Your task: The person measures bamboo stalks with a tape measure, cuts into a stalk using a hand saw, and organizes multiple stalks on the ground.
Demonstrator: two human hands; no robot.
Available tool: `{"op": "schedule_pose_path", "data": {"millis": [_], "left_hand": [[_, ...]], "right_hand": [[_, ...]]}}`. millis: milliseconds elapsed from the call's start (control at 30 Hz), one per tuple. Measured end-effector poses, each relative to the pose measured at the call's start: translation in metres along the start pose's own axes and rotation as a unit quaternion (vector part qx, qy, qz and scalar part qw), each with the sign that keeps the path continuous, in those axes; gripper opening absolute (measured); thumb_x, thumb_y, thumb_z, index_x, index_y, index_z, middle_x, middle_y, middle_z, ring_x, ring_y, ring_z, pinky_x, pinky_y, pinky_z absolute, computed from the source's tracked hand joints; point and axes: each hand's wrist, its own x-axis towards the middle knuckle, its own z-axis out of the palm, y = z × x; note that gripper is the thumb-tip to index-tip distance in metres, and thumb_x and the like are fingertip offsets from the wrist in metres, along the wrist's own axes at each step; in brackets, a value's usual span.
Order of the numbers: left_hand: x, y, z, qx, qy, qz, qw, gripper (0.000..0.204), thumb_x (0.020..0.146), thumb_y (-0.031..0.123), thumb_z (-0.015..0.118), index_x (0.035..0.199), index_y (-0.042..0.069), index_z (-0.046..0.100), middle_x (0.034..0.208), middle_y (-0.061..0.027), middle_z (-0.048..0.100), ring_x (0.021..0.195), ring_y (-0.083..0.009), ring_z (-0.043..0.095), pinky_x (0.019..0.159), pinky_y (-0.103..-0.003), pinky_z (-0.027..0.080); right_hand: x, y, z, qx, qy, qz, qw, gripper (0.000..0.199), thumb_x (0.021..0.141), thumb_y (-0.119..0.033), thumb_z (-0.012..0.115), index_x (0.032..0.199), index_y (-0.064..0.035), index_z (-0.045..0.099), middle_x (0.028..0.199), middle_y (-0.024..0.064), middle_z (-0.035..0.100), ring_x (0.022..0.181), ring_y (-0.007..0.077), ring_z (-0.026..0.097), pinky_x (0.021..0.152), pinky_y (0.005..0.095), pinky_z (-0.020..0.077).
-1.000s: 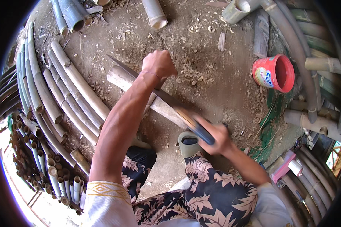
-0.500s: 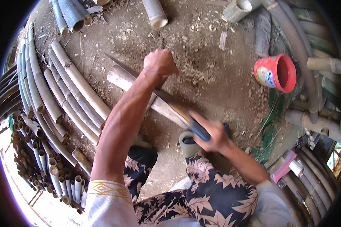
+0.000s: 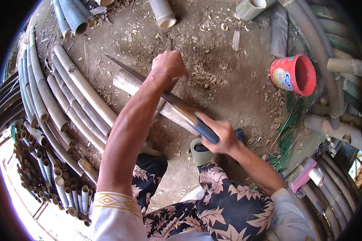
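Head view, centre of frame: left hand (image 3: 171,64) fisted, grip pressed tight around the far part of a bamboo piece (image 3: 126,83) lying on the dirt floor (image 3: 229,76). Right hand (image 3: 223,136), lower centre, grip clamped around the dark handle of a long knife (image 3: 177,104); blade laid along the bamboo, tip toward upper left. Compared with a second ago: right hand drawn slightly nearer the knees, blade angle much the same; judged a cutting stroke under way. Upper right: red bucket (image 3: 295,74). Left edge: stacked bamboo poles (image 3: 68,100).

red bucket (image 3: 293,75), stacked bamboo poles (image 3: 64,100)
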Motion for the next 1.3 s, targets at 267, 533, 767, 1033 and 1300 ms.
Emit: {"op": "schedule_pose_path", "data": {"millis": [267, 533, 767, 1033, 1300], "left_hand": [[0.001, 0.003, 0.004, 0.006, -0.018, 0.011, 1.000, 0.047, 0.064, 0.041, 0.086, 0.095, 0.007, 0.076, 0.098, -0.0157, 0.074, 0.094, -0.0297, 0.072, 0.087, -0.039, 0.058], [0.001, 0.012, 0.003, 0.021, 0.013, 0.006, 1.000, 0.049, 0.065, 0.039, 0.086, 0.099, 0.005, 0.075, 0.106, -0.0176, 0.073, 0.101, -0.0312, 0.071, 0.090, -0.039, 0.057], [0.006, 0.001, 0.003, -0.009, -0.031, 0.003, 0.999, 0.045, 0.066, 0.038, 0.086, 0.096, 0.005, 0.075, 0.101, -0.0156, 0.074, 0.095, -0.0291, 0.072, 0.088, -0.039, 0.058], [0.005, 0.016, 0.009, 0.017, 0.021, 0.018, 0.999, 0.043, 0.068, 0.037, 0.083, 0.096, 0.006, 0.075, 0.100, -0.0159, 0.074, 0.094, -0.0286, 0.072, 0.087, -0.039, 0.058], [0.001, 0.010, 0.007, 0.013, 0.023, 0.010, 1.000, 0.040, 0.071, 0.036, 0.082, 0.097, 0.006, 0.075, 0.102, -0.0153, 0.074, 0.094, -0.0280, 0.072, 0.087, -0.038, 0.058]], "right_hand": [[-0.091, -0.013, -0.075, -0.053, -0.037, -0.010, 0.998, 0.053, 0.066, -0.001, 0.056, 0.116, 0.0158, 0.061, 0.072, 0.0161, 0.068, 0.054, 0.0256, 0.067, 0.054, 0.0350, 0.0569], [0.012, 0.013, 0.012, 0.016, 0.034, -0.040, 0.998, 0.066, 0.068, -0.005, 0.068, 0.133, 0.0033, 0.056, 0.076, 0.0163, 0.069, 0.059, 0.0272, 0.069, 0.057, 0.0376, 0.0579], [-0.113, -0.028, -0.100, -0.064, -0.058, 0.004, 0.996, 0.051, 0.067, -0.001, 0.057, 0.114, 0.0182, 0.060, 0.085, 0.0220, 0.071, 0.066, 0.0285, 0.073, 0.057, 0.0345, 0.0590], [-0.008, 0.021, 0.012, 0.035, 0.041, -0.033, 0.998, 0.062, 0.067, -0.003, 0.068, 0.128, 0.0057, 0.059, 0.072, 0.0153, 0.067, 0.057, 0.0252, 0.067, 0.053, 0.0358, 0.0556], [-0.061, -0.001, -0.042, -0.011, 0.001, -0.012, 1.000, 0.054, 0.067, -0.001, 0.060, 0.119, 0.0140, 0.060, 0.076, 0.0183, 0.070, 0.062, 0.0266, 0.071, 0.059, 0.0385, 0.0588]]}}
